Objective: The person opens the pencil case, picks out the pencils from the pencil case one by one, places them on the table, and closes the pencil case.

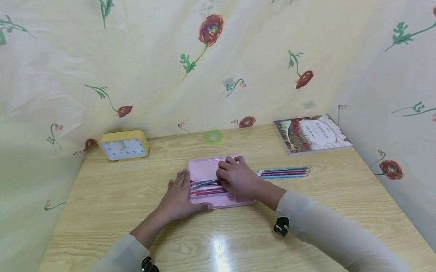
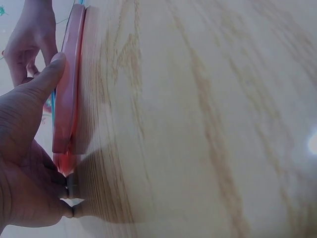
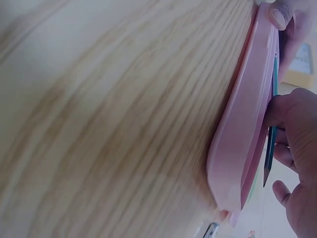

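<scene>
A pink pencil case lies unfolded on the table, with several pencils in its middle part. My left hand rests at its left side, fingers extended along the edge, and the thumb touches the front rim. Over the case's right half, my right hand pinches a teal pencil, whose sharpened tip points past the fingers in the right wrist view. The pencil lies slanted above the others; the right hand hides part of the case. Several more pencils lie side by side right of the case.
A yellow clock stands at the back left of the wooden table. A green roll of tape lies near the back edge. At the back right there is a book. Floral cloth hangs behind and beside the table.
</scene>
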### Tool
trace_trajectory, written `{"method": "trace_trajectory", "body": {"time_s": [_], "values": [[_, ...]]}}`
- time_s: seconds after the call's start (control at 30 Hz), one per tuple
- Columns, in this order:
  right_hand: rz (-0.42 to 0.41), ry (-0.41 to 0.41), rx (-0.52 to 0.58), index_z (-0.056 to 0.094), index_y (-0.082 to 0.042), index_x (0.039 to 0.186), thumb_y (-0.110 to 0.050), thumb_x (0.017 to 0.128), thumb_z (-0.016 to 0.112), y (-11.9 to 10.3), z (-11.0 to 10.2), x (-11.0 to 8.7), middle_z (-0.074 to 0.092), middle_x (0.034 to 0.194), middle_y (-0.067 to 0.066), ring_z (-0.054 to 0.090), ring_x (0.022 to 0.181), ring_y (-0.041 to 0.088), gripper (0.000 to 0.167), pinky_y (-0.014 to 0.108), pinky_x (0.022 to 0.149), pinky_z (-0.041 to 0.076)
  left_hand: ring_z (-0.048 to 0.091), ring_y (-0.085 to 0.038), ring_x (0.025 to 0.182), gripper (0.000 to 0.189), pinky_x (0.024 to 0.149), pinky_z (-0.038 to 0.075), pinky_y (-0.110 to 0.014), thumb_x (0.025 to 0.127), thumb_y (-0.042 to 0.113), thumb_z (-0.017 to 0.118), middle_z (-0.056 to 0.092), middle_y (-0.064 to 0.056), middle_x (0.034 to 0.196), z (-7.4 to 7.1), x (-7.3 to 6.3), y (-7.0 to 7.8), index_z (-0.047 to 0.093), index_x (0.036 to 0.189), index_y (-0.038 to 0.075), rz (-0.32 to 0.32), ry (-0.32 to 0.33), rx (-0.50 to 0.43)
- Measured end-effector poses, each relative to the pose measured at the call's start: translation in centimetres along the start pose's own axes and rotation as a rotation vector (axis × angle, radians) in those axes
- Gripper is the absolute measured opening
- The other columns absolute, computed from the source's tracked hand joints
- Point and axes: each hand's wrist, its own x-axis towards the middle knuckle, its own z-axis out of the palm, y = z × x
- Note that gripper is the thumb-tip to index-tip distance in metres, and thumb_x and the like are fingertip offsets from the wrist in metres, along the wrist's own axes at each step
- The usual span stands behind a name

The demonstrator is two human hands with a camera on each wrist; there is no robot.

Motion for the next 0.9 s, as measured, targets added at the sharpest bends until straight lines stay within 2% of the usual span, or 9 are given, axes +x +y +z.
{"method": "trace_trajectory", "body": {"time_s": [0.43,0.67,0.9], "values": [[-0.005,0.005,-0.034,0.081,-0.018,0.112,-0.02,0.102,0.079,-1.2,0.0,1.0,0.072,0.11,-0.001,0.059,0.105,0.022,0.01,0.059,0.104,0.054,0.002,-0.038,0.175,0.149,0.142,0.002,-0.06,0.081,0.081,0.082,0.007,-0.023,0.186,0.1,0.1,0.1,0.004,0.176,-0.002,-0.01,-0.01,0.0],[-0.01,0.053,-0.032,0.082,-0.018,0.108,-0.017,0.1,0.082,-1.0,0.0,1.0,0.07,0.106,-0.003,0.059,0.103,0.022,0.008,0.058,0.104,0.055,0.002,-0.037,0.175,0.148,0.143,0.002,-0.059,0.081,0.083,0.081,0.006,-0.022,0.186,0.1,0.1,0.0,0.004,0.176,-0.001,-0.016,-0.017,0.01],[0.022,0.091,-0.029,0.082,-0.018,0.107,-0.016,0.097,0.085,-0.6,-0.4,0.6,0.07,0.106,-0.002,0.059,0.104,0.023,0.01,0.06,0.105,0.053,0.002,-0.038,0.175,0.147,0.143,0.002,-0.059,0.082,0.082,0.081,0.006,-0.022,0.186,-0.1,0.0,0.1,0.005,0.176,-0.002,-0.012,-0.017,0.02]]}}
